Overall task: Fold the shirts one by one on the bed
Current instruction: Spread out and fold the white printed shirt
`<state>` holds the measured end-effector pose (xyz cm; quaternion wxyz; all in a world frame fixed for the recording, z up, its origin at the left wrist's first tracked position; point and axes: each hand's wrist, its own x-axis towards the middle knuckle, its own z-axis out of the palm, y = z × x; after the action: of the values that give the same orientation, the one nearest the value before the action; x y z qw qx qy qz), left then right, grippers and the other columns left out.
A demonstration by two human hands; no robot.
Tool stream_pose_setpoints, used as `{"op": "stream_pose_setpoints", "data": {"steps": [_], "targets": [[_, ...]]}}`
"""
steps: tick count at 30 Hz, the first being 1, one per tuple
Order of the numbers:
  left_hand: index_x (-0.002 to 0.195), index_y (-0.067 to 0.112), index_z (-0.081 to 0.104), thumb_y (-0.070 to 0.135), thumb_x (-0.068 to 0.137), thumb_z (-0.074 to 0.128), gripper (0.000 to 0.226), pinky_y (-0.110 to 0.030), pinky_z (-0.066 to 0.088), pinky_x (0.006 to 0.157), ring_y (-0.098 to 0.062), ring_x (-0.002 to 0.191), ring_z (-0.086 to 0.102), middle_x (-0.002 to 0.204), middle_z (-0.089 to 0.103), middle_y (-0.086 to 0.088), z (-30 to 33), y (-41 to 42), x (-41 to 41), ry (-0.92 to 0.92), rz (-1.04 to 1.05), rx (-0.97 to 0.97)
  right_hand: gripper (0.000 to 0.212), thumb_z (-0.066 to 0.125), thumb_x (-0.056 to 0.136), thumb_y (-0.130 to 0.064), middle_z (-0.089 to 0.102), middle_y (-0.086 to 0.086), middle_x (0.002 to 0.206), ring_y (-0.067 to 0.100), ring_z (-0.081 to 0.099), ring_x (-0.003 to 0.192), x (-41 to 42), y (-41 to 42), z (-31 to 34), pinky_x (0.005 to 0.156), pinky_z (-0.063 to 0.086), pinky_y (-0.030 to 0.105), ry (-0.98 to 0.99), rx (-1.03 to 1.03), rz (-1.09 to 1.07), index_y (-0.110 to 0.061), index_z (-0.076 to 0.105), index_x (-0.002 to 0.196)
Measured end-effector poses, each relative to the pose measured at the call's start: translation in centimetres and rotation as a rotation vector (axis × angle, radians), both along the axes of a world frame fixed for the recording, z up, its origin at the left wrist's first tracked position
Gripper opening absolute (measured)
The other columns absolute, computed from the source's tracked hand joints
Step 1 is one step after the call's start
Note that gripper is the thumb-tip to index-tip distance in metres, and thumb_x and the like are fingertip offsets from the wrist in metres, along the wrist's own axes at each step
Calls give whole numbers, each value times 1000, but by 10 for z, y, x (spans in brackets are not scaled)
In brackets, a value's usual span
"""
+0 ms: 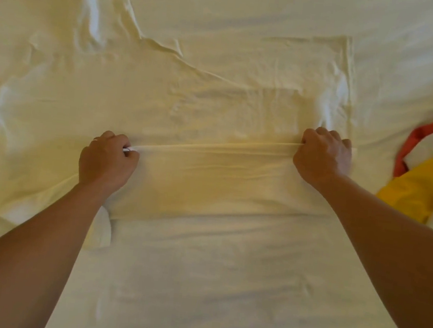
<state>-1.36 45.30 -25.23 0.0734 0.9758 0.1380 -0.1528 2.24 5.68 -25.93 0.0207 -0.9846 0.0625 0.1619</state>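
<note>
We're looking down on the wide bed covered in a pale cream sheet (pixel 224 285), which fills nearly the whole view, rumpled into ridges toward the upper left. Spread across its middle lies the pale yellow cotton shirt (pixel 208 179), almost the same shade as the sheet, so we can't say for certain where its far edge ends. The near part of it is pulled up into a straight, taut fold line that runs between our two hands, with the doubled cloth lying flat toward us. At the right edge of the bed we see a bundle of other clothing in yellow, red and white (pixel 421 185), well apart from the shirt's middle but near our right wrist. Our left hand (pixel 106 160) has its fingers curled tight, pinching the left end of the fold. Our right hand (pixel 323 156) is curled the same way, knuckles up, gripping the right end. Both forearms reach in bare from the bottom corners.
</note>
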Motion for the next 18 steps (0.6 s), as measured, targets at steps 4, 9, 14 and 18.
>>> {"op": "stream_pose_setpoints", "data": {"steps": [4,9,14,18], "targets": [[93,10,67,18,88,60,12,-47,37,84,-39,96,53,100,56,-15,-5,-7,-6,-112,-19,98,23,47,84,-8,56,9,106,33,48,105,-6,4,-6,93,34,45,-38,-47,-37,-13,64,99],[122,17,59,27,81,61,42,-50,30,95,-36,116,43,129,51,-12,-3,-44,-35,-312,-63,78,34,59,79,-12,50,11,128,32,39,115,-35,14,-6,97,29,48,-293,125,-84,-17,62,113],[156,21,35,58,91,39,74,-56,30,111,-39,147,29,164,27,-13,-30,-83,-80,-23,-230,-6,53,45,95,-42,34,11,159,35,37,140,-92,45,-22,104,32,51,-106,196,145,-21,48,143],[163,28,8,68,94,19,80,-56,18,121,-37,155,10,171,0,-9,-41,-80,-85,55,-244,3,67,21,99,-65,2,1,170,28,12,155,-97,10,-39,114,22,50,2,98,241,-36,18,160]]}}
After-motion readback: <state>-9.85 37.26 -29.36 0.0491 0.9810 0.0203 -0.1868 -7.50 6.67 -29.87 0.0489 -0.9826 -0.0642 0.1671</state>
